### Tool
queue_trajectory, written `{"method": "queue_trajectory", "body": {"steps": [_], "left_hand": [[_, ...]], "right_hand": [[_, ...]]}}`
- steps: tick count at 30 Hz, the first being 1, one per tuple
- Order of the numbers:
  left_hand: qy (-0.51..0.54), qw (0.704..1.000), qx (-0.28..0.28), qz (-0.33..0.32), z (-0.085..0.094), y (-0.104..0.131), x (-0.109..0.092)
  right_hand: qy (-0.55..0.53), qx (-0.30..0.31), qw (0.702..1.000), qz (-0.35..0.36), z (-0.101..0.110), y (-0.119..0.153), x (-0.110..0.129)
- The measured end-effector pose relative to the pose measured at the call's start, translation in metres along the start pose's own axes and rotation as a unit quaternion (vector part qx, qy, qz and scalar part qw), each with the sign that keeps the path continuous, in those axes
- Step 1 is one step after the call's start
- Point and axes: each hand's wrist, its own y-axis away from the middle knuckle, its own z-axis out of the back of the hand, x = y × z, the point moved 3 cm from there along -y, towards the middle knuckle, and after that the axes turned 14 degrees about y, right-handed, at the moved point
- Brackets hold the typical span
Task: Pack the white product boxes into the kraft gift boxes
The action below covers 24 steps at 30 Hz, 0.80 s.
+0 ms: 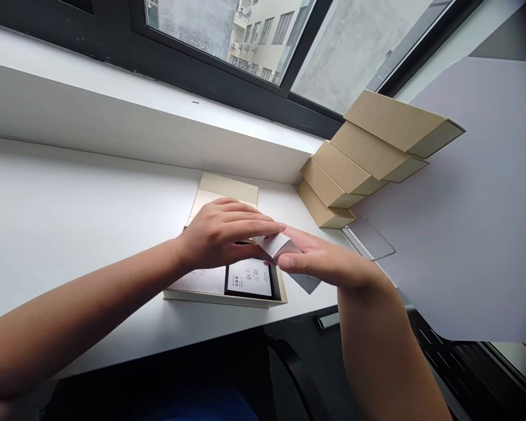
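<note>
A small white printed carton (289, 248) is between my hands, tilted above an open box. My right hand (319, 256) grips it with the thumb along its near side; the other fingers are mostly hidden behind it. Around its left end close the fingers and thumb of my left hand (228, 230). Below them, the beige gift box (228, 300) lies on the table with its lid (230, 186) folded back. Inside it, a white card with dark characters (249, 278) sits in a black-edged compartment, beside a pale printed panel (197, 280) partly covered by my left arm.
Several closed tan boxes (368, 169) form a leaning, stepped stack at the back right, by the window. A wire stand (377, 240) is next to them. The white table (92, 193) meets a raised sill (158, 111) behind; a white partition (464, 204) stands right.
</note>
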Motion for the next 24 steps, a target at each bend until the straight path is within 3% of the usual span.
{"method": "queue_trajectory", "body": {"steps": [3,6,9,12,14,16,20,22,24], "left_hand": [[0.019,0.999,-0.029,-0.027,0.002,-0.001,-0.001],[0.042,0.999,-0.017,0.001,-0.001,-0.001,0.000],[0.015,0.998,0.037,0.039,0.002,-0.004,0.000],[0.002,0.984,0.147,0.104,0.020,-0.010,0.003],[0.003,0.956,0.219,0.196,0.038,-0.010,0.011],[0.000,0.915,0.250,0.318,0.055,-0.004,0.028],[-0.054,0.860,0.175,0.476,0.072,0.028,0.074],[-0.072,0.829,0.134,0.539,0.069,0.053,0.099],[-0.070,0.787,0.130,0.599,0.061,0.079,0.119]], "right_hand": [[-0.060,-0.006,0.998,0.004,-0.004,0.000,-0.004],[-0.081,-0.061,0.995,0.015,-0.009,-0.004,-0.005],[-0.055,-0.106,0.993,-0.002,-0.012,-0.010,-0.008],[0.030,-0.129,0.989,-0.058,-0.015,-0.014,-0.011],[0.119,-0.116,0.981,-0.098,-0.019,-0.016,-0.011],[0.208,-0.078,0.967,-0.127,-0.024,-0.019,-0.009],[0.348,-0.021,0.929,-0.123,-0.035,-0.026,-0.008],[0.377,-0.001,0.919,-0.113,-0.040,-0.029,-0.010],[0.373,0.016,0.921,-0.111,-0.045,-0.028,-0.014]]}}
